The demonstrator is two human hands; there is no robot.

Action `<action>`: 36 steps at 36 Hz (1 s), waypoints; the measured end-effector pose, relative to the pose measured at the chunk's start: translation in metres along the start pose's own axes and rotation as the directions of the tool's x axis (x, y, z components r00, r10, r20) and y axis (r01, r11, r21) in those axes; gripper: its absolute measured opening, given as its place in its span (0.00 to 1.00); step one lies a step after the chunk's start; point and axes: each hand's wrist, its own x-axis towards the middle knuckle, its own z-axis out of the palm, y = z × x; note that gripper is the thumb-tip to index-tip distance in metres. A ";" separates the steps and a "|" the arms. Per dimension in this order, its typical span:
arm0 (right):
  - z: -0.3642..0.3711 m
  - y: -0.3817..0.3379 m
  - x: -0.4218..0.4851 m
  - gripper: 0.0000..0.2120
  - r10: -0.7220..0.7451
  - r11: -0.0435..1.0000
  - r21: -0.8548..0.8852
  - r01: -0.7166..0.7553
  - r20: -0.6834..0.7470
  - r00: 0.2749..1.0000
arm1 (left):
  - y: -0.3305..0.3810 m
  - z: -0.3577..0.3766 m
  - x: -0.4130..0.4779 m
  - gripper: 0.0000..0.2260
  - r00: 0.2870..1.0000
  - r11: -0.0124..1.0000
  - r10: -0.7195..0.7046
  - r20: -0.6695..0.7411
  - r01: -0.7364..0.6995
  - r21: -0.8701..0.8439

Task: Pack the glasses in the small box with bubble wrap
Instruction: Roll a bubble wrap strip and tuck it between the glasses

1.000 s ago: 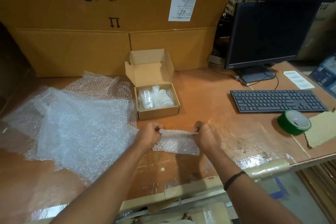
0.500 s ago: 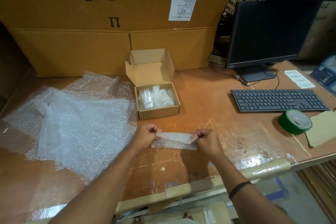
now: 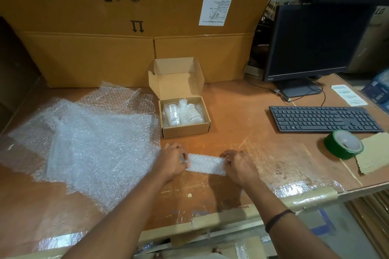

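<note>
The worn orange-brown wooden table [image 3: 242, 111] is covered on its left by loose clear bubble-wrap sheets [image 3: 94, 143]. Just beside them the small open brown cardboard box [image 3: 185, 131] is seen, with the plastic-wrapped clear glasses [image 3: 183, 113] laid inside. In front of it, a narrow folded strip of bubble wrap [image 3: 206, 164] is pinched against the table at its ends by the left hand [image 3: 172, 162] and the right hand [image 3: 240, 166].

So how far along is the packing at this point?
Done: the glasses already lie in the open small box, in clear wrapping. In hand: the left hand and right hand pinch the ends of a folded bubble wrap strip on the table. Left, it seems: putting that padding into the box and closing the lid, which stands open.
</note>
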 end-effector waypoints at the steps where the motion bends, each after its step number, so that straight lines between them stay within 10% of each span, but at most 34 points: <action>1: -0.002 -0.001 -0.001 0.18 0.007 1.000 -0.015 -0.007 0.005 1.000 | -0.001 -0.001 -0.001 0.09 1.000 1.000 0.002 0.003 -0.002 0.002; 10: -0.005 -0.015 0.006 0.16 0.111 0.994 -0.001 -0.111 0.030 0.993 | -0.007 -0.012 -0.003 0.30 0.989 0.990 0.068 0.128 -0.083 0.115; 27: 0.005 -0.019 0.020 0.04 0.281 0.947 0.118 -0.297 0.138 0.950 | -0.003 -0.003 -0.015 0.16 0.984 0.952 0.178 -0.008 -0.170 0.253; 33: 0.006 -0.018 0.011 0.09 0.223 0.890 0.385 -0.243 0.097 0.970 | -0.006 0.002 -0.021 0.06 0.981 0.982 0.183 -0.063 -0.180 0.057; 36: 0.000 -0.022 0.009 0.09 0.133 0.696 0.702 -0.148 0.076 0.988 | -0.010 -0.002 -0.020 0.10 0.994 0.971 0.063 -0.091 -0.082 -0.225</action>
